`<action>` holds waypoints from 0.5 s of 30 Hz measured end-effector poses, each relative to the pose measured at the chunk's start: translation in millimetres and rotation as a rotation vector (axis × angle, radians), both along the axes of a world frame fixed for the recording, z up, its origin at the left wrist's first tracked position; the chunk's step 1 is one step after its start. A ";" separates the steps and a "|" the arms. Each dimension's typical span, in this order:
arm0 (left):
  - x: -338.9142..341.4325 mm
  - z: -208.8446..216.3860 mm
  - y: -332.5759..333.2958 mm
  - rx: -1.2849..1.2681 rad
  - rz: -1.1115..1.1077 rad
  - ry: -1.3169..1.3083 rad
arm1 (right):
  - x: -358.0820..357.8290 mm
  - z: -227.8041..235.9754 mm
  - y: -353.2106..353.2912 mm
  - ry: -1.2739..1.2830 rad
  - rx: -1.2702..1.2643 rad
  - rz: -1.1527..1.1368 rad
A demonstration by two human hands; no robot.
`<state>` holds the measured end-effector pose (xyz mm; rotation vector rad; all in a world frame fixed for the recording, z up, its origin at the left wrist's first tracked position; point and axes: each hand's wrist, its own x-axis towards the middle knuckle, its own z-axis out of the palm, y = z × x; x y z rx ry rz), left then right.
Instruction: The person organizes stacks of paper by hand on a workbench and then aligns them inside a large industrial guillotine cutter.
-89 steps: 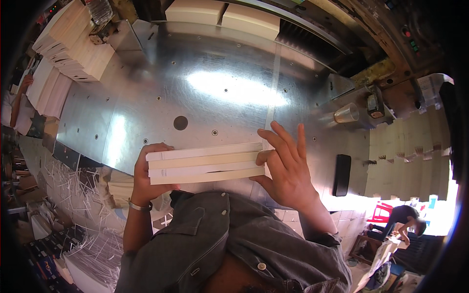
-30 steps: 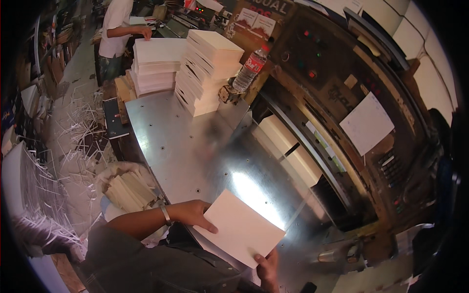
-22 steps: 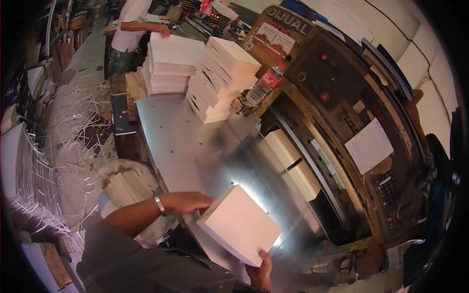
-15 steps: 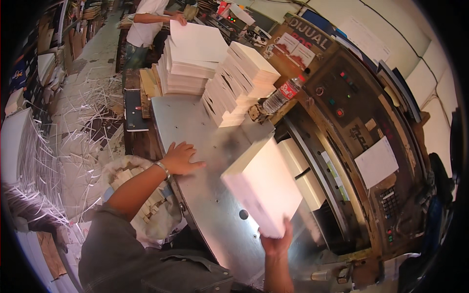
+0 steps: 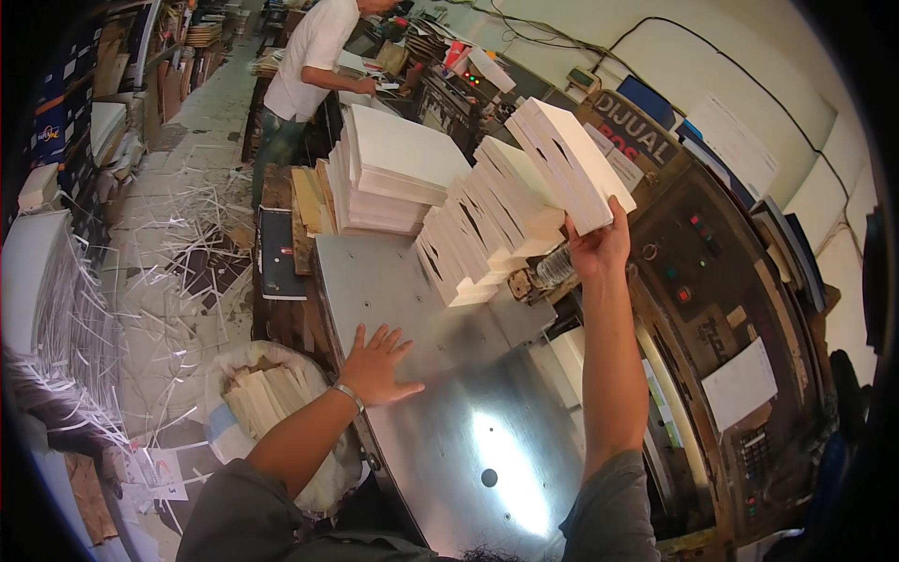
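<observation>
beyond the splayed, empty fingers of the bare left hand (image 5: pixel 376 368), gripping a thick white paper block (image 5: pixel 567 164) in the right hand (image 5: pixel 600 244), near a stepped cream paper stack (image 5: pixel 482 223).

This looks like a print-finishing or bookbinding workshop. Piles of narrow cream-white paper blocks (image 5: pixel 487 211) and a stack of broad white sheets (image 5: pixel 403 155) stand toward the far end of a shiny grey metal bench (image 5: pixel 421 445). A dark brown control panel (image 5: pixel 674 253) with coloured buttons runs along its right edge. Beyond its left edge, thin white paper strips (image 5: pixel 201 234) litter the pale floor (image 5: pixel 192 169).
</observation>
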<state>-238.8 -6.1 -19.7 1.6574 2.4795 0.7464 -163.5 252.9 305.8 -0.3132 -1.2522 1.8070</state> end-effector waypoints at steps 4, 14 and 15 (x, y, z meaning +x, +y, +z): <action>0.2 -2.6 -4.0 0.017 0.020 -0.001 | -42.1 5.1 28.6 -0.058 -0.044 -0.110; -1.1 -4.2 -2.2 0.039 0.013 0.004 | -66.0 -9.8 77.1 -0.149 -0.076 -0.179; -2.2 -4.6 -2.0 0.043 0.013 0.011 | -67.3 -10.7 78.8 -0.149 -0.091 -0.161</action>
